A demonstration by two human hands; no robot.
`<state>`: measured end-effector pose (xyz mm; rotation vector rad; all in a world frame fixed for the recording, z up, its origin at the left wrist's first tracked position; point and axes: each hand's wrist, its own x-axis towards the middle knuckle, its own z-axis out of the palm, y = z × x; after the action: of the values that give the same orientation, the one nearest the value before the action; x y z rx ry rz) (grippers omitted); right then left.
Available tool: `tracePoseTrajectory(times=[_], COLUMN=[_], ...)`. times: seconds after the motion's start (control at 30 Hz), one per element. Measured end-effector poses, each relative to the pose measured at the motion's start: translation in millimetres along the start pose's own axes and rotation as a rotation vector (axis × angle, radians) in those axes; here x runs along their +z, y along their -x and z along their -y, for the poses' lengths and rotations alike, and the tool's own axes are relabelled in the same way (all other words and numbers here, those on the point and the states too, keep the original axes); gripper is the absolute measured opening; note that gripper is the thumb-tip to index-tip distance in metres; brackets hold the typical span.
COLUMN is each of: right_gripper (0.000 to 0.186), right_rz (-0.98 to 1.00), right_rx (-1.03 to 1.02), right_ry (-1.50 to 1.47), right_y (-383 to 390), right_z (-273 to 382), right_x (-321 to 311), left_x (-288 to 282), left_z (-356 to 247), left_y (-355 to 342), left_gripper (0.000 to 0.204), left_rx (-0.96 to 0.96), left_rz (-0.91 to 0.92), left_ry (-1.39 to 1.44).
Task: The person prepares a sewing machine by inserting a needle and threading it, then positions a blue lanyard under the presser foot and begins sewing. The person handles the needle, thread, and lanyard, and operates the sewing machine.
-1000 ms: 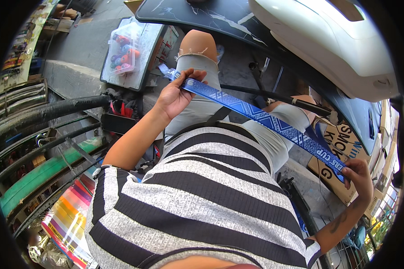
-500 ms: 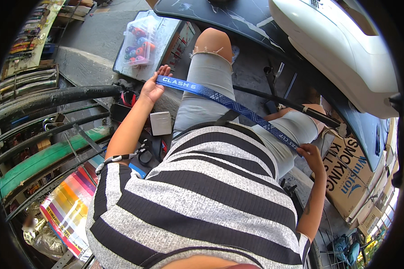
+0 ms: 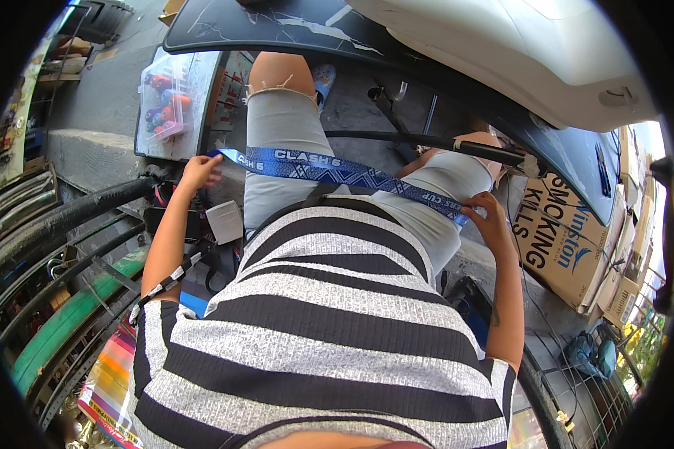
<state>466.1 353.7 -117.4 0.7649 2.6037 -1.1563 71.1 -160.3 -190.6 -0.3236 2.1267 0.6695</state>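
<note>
A long blue lanyard strap [image 3: 307, 166] with white lettering and a zigzag pattern stretches across my lap, above my pale denim-covered thighs. Its left part shows two layers, one partly overlapping the other. My left hand [image 3: 200, 172] pinches the strap's left end between thumb and fingers, near my left knee. At the other end, my right hand [image 3: 487, 215] grips the strap with thumb and fingertips over my right thigh. The strap slopes down toward the right and looks slightly slack in the middle.
A dark marble-patterned table [image 3: 269, 26] carries a large white machine [image 3: 502, 45] ahead. At left, a clear box [image 3: 165, 101] holds several coloured thread spools. Beside my left forearm lies a small white box [image 3: 225, 222]. Black metal bars [image 3: 75, 206] flank me; cardboard boxes [image 3: 569, 243] stand right.
The strap, nearly a single taut band before, now shows a doubled left part and hangs lower. My left hand has closed from spread fingers into a pinch. The whole view has shifted.
</note>
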Motion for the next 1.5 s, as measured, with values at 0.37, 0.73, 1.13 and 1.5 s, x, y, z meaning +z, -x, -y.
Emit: tracePoseTrajectory(times=[0.37,0.73,1.13,1.5], right_gripper=[0.019,0.021,0.010,0.005], right_rz=[0.281,0.213,0.198,0.262], right_rx=[-0.110,0.025,-0.582,-0.756], right_ry=[-0.083,-0.247,-0.873,-0.926], right_y=[2.0,39.7,-66.7,-114.1], right_z=[142.6,178.0,241.4,279.2], right_x=[-92.2,-125.6,-47.0,-18.0], left_x=[137.1,50.0,-57.5,-72.3], left_z=[-202.0,-266.2,-343.1,-368.7], left_y=[179.7,193.8,303.2,335.1], left_gripper=[0.039,0.031,0.051,0.037], left_rx=[1.443,0.756,1.322,1.344], left_rz=[0.518,1.230,1.020,0.860], left_ry=[-0.109,-0.269,0.398,0.299])
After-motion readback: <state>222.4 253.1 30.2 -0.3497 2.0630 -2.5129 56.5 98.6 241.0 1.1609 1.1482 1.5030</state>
